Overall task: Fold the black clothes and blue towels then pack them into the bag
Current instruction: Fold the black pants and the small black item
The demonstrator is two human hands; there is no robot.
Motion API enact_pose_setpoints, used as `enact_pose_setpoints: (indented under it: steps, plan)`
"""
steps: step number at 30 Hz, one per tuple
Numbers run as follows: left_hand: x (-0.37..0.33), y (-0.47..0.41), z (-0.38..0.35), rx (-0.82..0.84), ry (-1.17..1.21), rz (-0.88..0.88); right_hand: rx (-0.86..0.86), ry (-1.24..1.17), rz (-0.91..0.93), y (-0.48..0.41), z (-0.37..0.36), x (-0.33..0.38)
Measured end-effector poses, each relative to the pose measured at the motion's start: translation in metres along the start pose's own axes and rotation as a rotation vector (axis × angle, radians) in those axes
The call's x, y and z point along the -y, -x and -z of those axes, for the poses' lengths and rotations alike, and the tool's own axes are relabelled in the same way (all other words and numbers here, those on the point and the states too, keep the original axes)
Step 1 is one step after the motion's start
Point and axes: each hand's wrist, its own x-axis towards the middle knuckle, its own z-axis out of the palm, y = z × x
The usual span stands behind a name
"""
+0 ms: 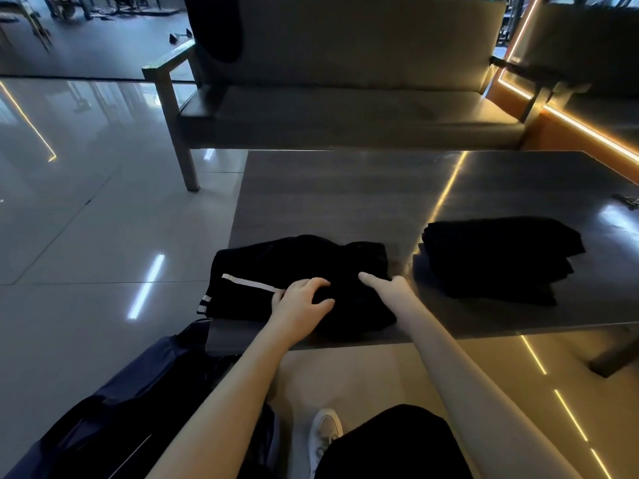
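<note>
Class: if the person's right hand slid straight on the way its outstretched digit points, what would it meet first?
More of the black garment that it rests on: the right hand points left across the cloth. After that, probably the left hand, though depth is unclear.

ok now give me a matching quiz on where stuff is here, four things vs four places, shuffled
1 striped garment
2 folded black stack
3 bag
4 white shoe

a floor, by the table's near left corner
b table's right side, untouched
c under the left hand and right hand
d floor, between the forearms

Pairs: 1-c, 2-b, 3-a, 4-d
</note>
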Motion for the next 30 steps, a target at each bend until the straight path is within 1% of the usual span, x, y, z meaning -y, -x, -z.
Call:
enact_pose_setpoints:
  steps: [2, 4, 8, 11, 15, 17, 21, 25, 30]
  plan:
    - [0.006, 0.004, 0.003, 0.036, -0.016, -0.029, 0.057, -0.011, -0.055, -0.002, 0.003, 0.007]
    - [0.016, 0.006, 0.006, 0.054, -0.057, -0.013, 0.063, 0.02, -0.026, -0.001, 0.005, 0.012]
    - [0.041, 0.009, 0.009, -0.003, -0.331, 0.073, 0.005, 0.053, 0.043, 0.0, 0.021, 0.018]
    - [0.046, 0.014, 0.006, -0.033, -0.462, 0.055, -0.023, 0.125, 0.083, 0.002, 0.038, 0.026]
    - [0.035, 0.014, 0.003, -0.138, -0.545, -0.057, -0.103, 0.32, 0.168, 0.002, 0.052, 0.039]
    - [0.037, 0.013, 0.003, -0.143, -0.581, -0.045, -0.141, 0.46, 0.204, 0.005, 0.051, 0.05]
    - [0.048, 0.009, -0.001, -0.033, -0.399, 0.023, -0.223, 0.743, 0.308, 0.021, 0.028, 0.069]
    - [0.057, 0.009, 0.004, -0.061, -0.269, 0.003, -0.257, 0.886, 0.449, 0.036, -0.014, 0.081]
    - [0.072, 0.011, 0.013, -0.097, -0.041, -0.017, -0.177, 0.989, 0.537, 0.04, -0.061, 0.088]
